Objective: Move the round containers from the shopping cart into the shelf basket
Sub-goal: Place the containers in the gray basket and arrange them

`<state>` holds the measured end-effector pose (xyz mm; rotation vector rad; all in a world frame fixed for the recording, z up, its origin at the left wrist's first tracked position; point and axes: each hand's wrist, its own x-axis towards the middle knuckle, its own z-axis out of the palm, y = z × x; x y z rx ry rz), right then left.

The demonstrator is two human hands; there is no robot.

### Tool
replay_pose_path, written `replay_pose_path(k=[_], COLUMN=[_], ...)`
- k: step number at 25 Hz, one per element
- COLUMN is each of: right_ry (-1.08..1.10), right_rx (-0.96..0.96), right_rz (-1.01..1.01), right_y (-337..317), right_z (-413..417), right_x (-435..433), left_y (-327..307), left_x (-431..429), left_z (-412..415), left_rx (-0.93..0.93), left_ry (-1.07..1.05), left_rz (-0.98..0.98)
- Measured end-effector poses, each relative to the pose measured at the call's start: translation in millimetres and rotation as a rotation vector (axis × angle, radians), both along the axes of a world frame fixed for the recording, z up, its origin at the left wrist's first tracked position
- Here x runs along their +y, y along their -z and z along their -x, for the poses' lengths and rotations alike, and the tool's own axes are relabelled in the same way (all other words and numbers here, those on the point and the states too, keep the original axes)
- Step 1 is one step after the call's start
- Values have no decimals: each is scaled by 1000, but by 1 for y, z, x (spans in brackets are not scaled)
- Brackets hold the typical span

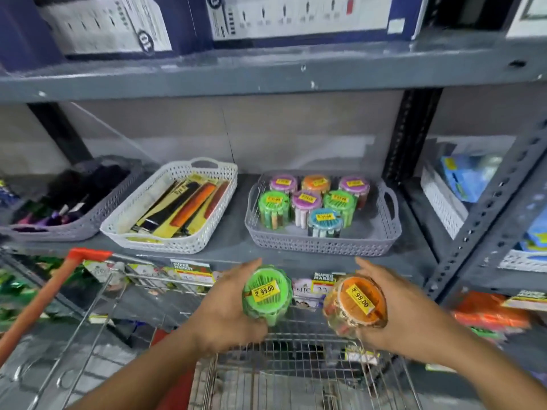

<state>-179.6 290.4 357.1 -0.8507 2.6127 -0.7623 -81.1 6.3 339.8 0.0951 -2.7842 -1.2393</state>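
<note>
green-lidded container point(267, 294) gripped in left hand point(228, 315) — orange-lidded container point(356, 303) gripped in right hand point(411, 318), above cart point(296, 365).

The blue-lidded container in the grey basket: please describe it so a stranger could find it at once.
On the middle shelf, find the grey basket at the right. Seven round containers stand inside; the blue-lidded container is nearest the front edge, alone in its row, the only blue lid.
</note>
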Motion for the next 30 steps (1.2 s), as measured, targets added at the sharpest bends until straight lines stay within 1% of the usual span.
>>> replay_pose_path(k=[2, 4, 7, 9, 13, 17, 20, 22, 24, 27, 30], right_ry=[-16, -15, 1, 23, 52, 34, 18, 15, 8, 19, 9], right_rx=[42, 105, 259, 306, 255, 214, 191, 133, 69, 44, 13], right_rz=[0, 0, -6, -35, -142, -217, -316, -348, -348, -349, -350], right_y=[-29, -56, -84, -92, -83, -65, -52, -43, -35, -26, -19], right_z=[18, 40, 78, 104, 148, 173, 183, 187, 189, 194, 196], right_x=[1, 0, -7, -13, -26, -34, -37, -38, -40, -41, -39], left_y=[-26, -54, -80, -81, -66, -47, -37, -33, -30, -24, -23], left_x=[-2, -4, -12, -20, -26, -29, -29, -27, -26, -27, -29], left_z=[21, 47, 93, 123, 163, 180, 188, 193, 195, 195, 200], left_rx=[28, 105, 177, 177, 65, -81, -125, -153, -177, -204, -280], left_ry=[31, 16, -42, -69, -79, -75, -48, -40, -24, -12, -18], left_rz=[-39, -25, 68, 126, 92, 74, 101, 98, 146, 236, 330])
